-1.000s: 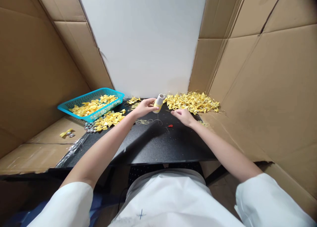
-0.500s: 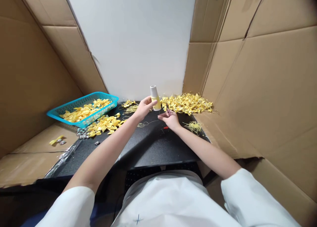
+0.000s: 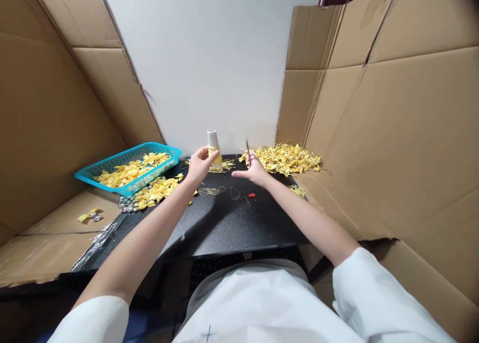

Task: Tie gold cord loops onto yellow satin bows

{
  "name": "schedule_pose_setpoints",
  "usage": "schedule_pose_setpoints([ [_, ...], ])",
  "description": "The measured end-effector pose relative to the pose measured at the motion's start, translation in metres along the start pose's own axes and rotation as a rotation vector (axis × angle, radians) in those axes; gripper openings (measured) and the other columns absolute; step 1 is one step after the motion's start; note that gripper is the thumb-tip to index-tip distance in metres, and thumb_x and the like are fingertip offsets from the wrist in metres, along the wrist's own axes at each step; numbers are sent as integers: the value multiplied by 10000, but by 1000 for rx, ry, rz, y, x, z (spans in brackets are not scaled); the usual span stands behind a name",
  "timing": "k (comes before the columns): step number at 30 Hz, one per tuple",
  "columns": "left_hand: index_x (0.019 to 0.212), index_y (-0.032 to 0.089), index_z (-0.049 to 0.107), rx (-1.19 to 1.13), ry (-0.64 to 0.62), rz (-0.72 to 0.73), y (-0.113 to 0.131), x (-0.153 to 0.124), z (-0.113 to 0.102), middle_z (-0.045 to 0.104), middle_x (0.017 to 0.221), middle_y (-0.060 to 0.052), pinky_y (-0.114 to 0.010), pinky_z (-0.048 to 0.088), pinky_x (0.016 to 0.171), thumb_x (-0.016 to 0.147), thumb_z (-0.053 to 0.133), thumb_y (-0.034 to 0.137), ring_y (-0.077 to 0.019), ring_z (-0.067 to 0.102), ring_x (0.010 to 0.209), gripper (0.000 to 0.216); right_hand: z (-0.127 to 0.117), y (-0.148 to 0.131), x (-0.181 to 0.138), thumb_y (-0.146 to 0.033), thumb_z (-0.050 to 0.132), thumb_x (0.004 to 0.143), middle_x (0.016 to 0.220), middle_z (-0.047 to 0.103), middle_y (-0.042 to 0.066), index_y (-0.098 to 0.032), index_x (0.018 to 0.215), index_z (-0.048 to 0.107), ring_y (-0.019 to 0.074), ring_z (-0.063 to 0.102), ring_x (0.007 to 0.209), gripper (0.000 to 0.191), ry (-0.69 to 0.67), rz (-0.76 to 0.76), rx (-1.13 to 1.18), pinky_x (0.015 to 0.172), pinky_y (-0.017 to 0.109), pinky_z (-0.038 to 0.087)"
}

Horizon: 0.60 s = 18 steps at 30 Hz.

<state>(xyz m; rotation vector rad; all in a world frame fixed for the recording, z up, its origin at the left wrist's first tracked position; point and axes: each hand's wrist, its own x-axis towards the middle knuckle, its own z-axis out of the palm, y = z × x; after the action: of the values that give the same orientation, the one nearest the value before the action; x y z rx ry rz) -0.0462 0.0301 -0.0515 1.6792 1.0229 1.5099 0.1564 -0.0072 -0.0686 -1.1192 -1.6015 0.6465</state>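
My left hand (image 3: 200, 164) is closed around a cone spool of yellow thread (image 3: 214, 151), held nearly upright above the far part of the black table (image 3: 220, 228). To its right, my right hand (image 3: 255, 171) has its thumb stretched out to the left. Its other fingers curl round a slim, dark, pointed tool (image 3: 247, 144) that sticks upward; its exact kind is not clear. Below the hands lie a loose tangle of thread (image 3: 212, 191), a small red piece (image 3: 252, 195) and a thin needle-like piece (image 3: 247, 200). Cut yellow strands (image 3: 224, 166) lie behind the spool.
A turquoise basket (image 3: 112, 166) of yellow bows stands at the left. Before it are more bows (image 3: 159, 191) and silvery round beads (image 3: 127, 203). A large heap of yellow bows (image 3: 288, 158) sits back right. Cardboard walls (image 3: 404, 133) flank the table.
My left hand has moved left with the thread cone, away from my right hand. My right hand has shifted slightly up and left, its thumb now spread from the fingers.
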Motion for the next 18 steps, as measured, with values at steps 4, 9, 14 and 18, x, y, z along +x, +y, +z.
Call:
schedule_pose_setpoints([
  [4, 1016, 130, 656, 30, -271, -44, 5, -20, 27, 700, 906, -81, -304, 462, 697, 672, 707, 591, -221, 625, 819, 577, -34, -17, 11, -461, 881, 470, 1381, 447, 160, -189, 1159, 469, 299, 412, 1341, 847, -10, -37, 128, 1115, 433, 365],
  [9, 1118, 115, 647, -2, -609, 2, 21, -38, 71, 697, 1080, -121, -347, 487, 818, 734, 657, 581, -274, 632, 979, 604, -72, -19, 6, -455, 809, 570, 969, 632, 39, -229, 831, 392, 227, 655, 970, 542, -103, -50, 194, 879, 413, 541],
  [14, 1330, 171, 510, 328, -537, 96, 9, -36, 71, 551, 1361, -136, -434, 441, 992, 810, 549, 558, -291, 538, 1201, 649, -166, 14, -1, -281, 806, 555, 817, 582, -5, -228, 737, 358, 183, 626, 818, 485, 325, 42, -177, 792, 356, 519],
  [18, 1077, 170, 661, 689, -645, 307, -24, -26, 31, 643, 1192, -115, -457, 389, 1064, 757, 555, 345, -285, 555, 1166, 381, -240, 50, -29, -232, 803, 558, 682, 510, -22, -230, 689, 405, 163, 512, 673, 419, 608, 282, -700, 663, 333, 435],
])
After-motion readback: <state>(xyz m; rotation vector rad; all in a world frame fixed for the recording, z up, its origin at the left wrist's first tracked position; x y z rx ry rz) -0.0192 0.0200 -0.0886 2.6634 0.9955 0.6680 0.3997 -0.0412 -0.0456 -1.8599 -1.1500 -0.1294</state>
